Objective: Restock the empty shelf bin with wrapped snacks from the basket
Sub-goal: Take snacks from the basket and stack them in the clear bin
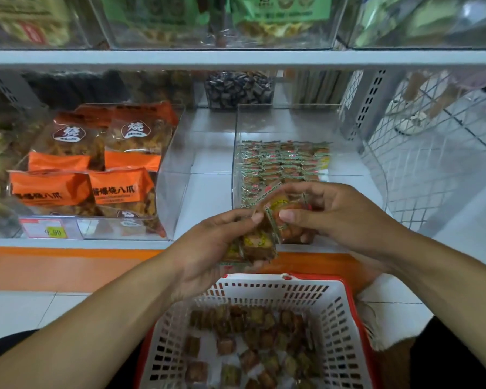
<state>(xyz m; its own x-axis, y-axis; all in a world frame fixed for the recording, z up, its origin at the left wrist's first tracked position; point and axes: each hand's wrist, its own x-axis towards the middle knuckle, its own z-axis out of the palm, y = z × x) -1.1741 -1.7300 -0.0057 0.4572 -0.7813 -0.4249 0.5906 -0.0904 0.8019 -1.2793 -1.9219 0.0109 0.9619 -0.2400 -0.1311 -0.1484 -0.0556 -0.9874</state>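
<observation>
The shelf [236, 58] in front of me is the biggest thing here. On it sits the clear bin [371, 164] I am filling, over on the right. Its back part holds neat rows of small wrapped snacks [284, 161], and the front part, near me, looks like it still needs more. I think I am somewhere in the middle of the job.

To the left is another clear bin with big orange bags [96, 164]. They are not part of my job.

Down by my lap is the white basket [340, 318] with the red rim. Many loose snacks [250, 346] lie on its bottom, pointing every which way. I keep it close under my hands so I only have to reach a short way.

My left hand [208, 248] holds a little stack of packets [253, 245], fingers curled around them. The stack lies flat in my palm, its long side running left to right.

My right hand [340, 211] pinches more packets [284, 217] between thumb and fingers. These stand up on edge, tilted, with their long side pointing up toward the bin. I hold them right at the bin's front wall, I think so I can line them up like the rows already there.
</observation>
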